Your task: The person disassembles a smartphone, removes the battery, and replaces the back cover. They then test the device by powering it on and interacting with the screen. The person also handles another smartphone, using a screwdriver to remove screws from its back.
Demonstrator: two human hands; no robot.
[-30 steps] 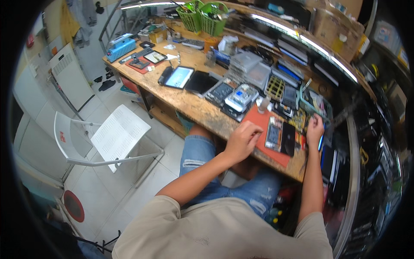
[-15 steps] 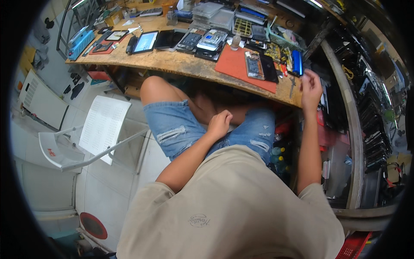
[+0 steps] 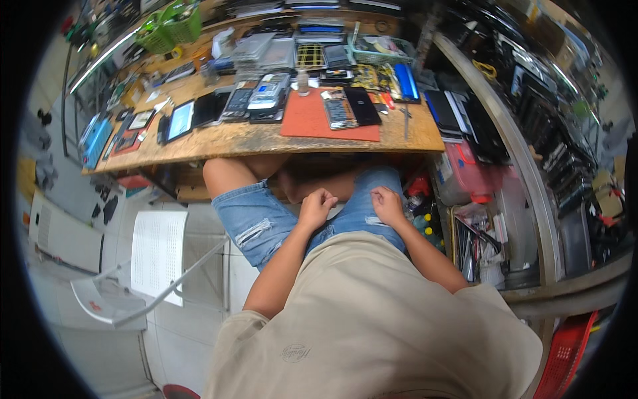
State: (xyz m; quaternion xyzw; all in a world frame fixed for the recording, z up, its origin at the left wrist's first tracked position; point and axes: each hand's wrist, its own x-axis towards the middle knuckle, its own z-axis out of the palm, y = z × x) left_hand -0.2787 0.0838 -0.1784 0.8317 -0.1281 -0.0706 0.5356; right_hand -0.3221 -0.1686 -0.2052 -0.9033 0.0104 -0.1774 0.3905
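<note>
Both hands are over my lap, below the workbench. My left hand has its fingers curled closed at the left of my lap; whatever it may hold is hidden. My right hand is beside my right thigh, fingers also curled in, palm hidden. Above them on the bench lies an orange mat carrying an opened device and a black phone. A small bottle, stacked phones and a lit tablet stand or lie nearby.
A white folding chair stands at my left. At the right are a metal frame, packed dark devices, a pink container and a red basket. A light blue machine sits at the bench's left end.
My hands have left the bench edge for my lap: the left one first, then the right, down and inward. The view has swung, so the bench now runs more level across it.
</note>
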